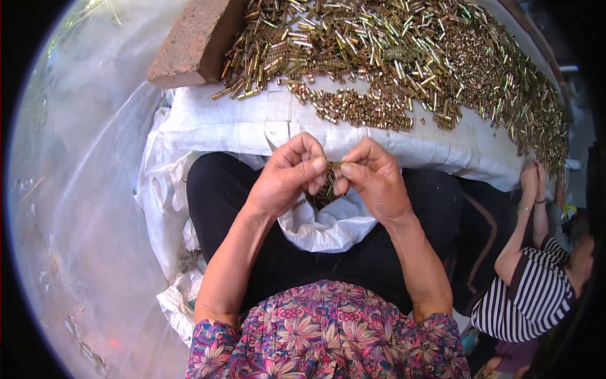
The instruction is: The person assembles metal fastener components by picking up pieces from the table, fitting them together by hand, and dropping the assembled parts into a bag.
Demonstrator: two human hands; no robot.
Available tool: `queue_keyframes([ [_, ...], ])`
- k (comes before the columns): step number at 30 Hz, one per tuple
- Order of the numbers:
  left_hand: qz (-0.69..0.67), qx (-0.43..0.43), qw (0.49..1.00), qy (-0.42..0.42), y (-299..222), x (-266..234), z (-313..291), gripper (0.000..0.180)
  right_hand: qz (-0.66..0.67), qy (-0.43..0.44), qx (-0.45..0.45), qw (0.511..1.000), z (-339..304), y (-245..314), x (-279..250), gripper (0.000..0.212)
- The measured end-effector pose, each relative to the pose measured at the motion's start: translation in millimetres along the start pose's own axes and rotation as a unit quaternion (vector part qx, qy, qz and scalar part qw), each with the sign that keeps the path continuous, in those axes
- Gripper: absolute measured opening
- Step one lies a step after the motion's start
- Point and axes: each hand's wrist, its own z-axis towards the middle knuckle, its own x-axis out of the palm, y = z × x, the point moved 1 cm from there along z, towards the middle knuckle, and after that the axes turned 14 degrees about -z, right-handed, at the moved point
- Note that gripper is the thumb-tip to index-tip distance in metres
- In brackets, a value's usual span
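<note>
My left hand [290, 174] and my right hand [377, 183] meet above my lap, thumbs and forefingers pinched. Between their fingertips is a small brass-coloured metal piece [334, 164], slim and short; the fingers cover its ends, so I cannot tell its exact kind. Below them, an open white woven sack [328, 235] sits between my thighs, with brass-coloured metal pieces [326, 194] inside, partly hidden by my hands. Just beyond my hands, a pile of short, nut-like brass pieces [360, 108] lies on a surface covered in white woven sheeting [240, 132].
Longer, tube-like brass pieces [353, 41] are heaped across the far side and right. A reddish brick [192, 50] stands at the back left. Clear plastic sheeting [82, 164] hangs along the left. At the right, a person in a striped top [524, 294] reaches toward the heap.
</note>
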Motion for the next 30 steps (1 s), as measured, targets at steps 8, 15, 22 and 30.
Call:
queue_keyframes([
  [8, -0.124, -0.030, 0.988, 0.092, 6.0, 12.7, -4.4, 0.019, 0.177, 0.058, 0.023, 0.982, -7.4, 13.4, 14.1, 0.006],
  [15, 0.054, -0.035, 0.998, -0.004, -12.9, 12.7, -4.9, 0.019, 0.078, 0.021, 0.050, 0.995, -8.9, 25.1, 4.5, 0.006],
  [22, 0.523, 0.095, 0.835, -0.141, -72.6, -13.2, 25.0, 0.016, -0.193, 0.003, 0.009, 0.981, 4.2, 47.3, -26.1, 0.015],
  [30, 0.791, 0.159, 0.573, -0.143, -56.5, -8.6, 64.7, 0.021, -0.409, -0.079, -0.097, 0.904, 87.0, 41.6, -32.3, 0.009],
])
